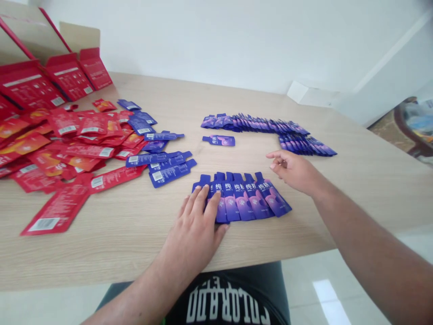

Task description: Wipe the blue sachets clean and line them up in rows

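A: How much is sorted?

B: A fanned row of purple sachets [241,198] is laid near the tabletop [355,180] edge, pressed flat under the left hand [196,230], fingers spread. Longer overlapped rows [267,128] are already set out behind.

A: And the right hand [294,171]?

B: Held just beside the row, fingers loosely curled, nothing gripped. A jumbled heap of glossy red sachets [61,135] and blue ones [162,164] is left unsorted.

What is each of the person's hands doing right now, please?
Left hand: open, flat on the near row of purple foil sachets.
Right hand: loosely curled, holding nothing, just above that row's right end.
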### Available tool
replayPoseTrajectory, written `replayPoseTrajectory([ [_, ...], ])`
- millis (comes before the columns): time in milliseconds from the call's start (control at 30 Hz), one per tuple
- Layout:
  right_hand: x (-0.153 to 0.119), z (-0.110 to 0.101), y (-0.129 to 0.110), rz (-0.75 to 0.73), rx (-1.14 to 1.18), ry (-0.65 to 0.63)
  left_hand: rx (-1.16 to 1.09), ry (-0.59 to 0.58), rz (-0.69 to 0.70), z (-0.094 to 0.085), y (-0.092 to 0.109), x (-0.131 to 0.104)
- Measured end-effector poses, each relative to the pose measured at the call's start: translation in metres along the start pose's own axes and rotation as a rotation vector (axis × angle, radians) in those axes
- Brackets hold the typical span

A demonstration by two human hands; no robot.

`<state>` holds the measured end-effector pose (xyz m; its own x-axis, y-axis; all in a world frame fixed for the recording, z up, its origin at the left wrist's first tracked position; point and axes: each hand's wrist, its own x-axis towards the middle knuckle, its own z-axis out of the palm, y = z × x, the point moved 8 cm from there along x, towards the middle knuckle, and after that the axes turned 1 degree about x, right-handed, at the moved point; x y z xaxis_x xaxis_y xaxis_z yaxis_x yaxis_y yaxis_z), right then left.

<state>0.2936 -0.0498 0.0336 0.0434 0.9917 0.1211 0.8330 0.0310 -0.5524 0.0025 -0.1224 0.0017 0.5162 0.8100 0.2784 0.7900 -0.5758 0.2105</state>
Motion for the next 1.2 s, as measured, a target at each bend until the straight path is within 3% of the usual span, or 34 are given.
replayPoseTrajectory([
  [167,0.08,0.023,-0.045,-0.202,-0.19,-0.005,-0.005,-0.012,-0.008,0.001,-0.001,-0.001],
  [300,0.142,0.056,-0.067,-0.298,-0.375,-0.026,-0.017,-0.022,-0.011,0.001,-0.001,-0.001],
  [500,0.186,0.104,-0.074,-0.278,-0.466,-0.139,-0.043,-0.05,-0.031,0.003,-0.002,-0.001],
  [633,0.191,0.11,-0.071,-0.233,-0.494,-0.163,-0.058,-0.047,-0.038,0.003,-0.003,-0.001],
  [900,0.176,0.091,-0.069,-0.179,-0.393,-0.153,-0.048,-0.041,-0.029,0.004,-0.002,-0.002],
  [1067,0.138,0.048,-0.049,-0.083,-0.141,-0.03,-0.042,-0.004,-0.007,0.002,-0.001,-0.001],
  [1200,0.081,-0.001,-0.019,0.061,0.204,0.118,-0.026,0.011,-0.008,0.002,-0.001,0.001],
])
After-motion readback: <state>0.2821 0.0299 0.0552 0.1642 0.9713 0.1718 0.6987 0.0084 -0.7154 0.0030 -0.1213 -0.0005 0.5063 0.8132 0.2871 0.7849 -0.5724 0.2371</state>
